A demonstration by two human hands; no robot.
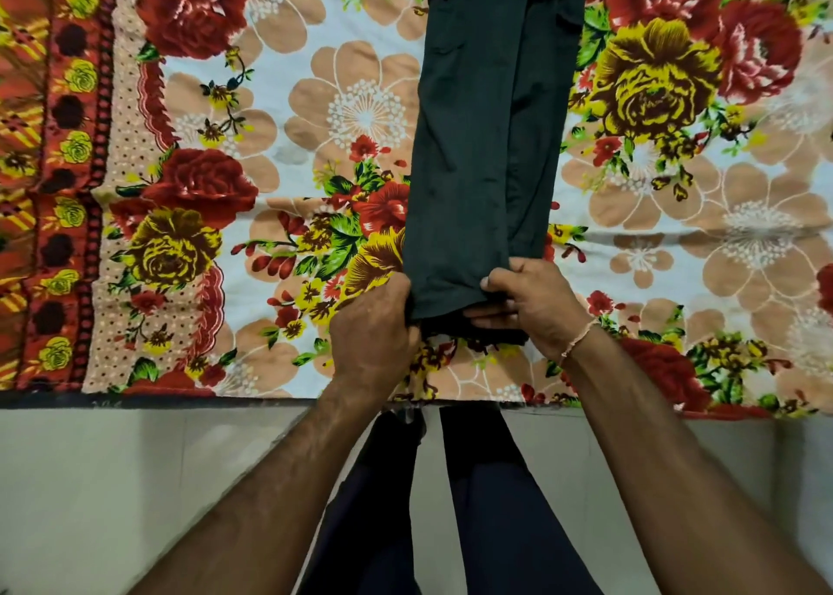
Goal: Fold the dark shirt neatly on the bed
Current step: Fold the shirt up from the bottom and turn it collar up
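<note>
Shirt (487,144) lies in a long strip on the bed (315,99).
My left grip (374,324) and right grip (532,301) each pinch its near end.

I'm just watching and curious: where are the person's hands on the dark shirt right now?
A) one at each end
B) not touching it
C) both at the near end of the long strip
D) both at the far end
C: the left hand and right hand both grip the near end of the dark shirt.

One head-worn view looks steeply down from close above the near edge of the bed (315,243), with floor (135,482) nearest.
</note>
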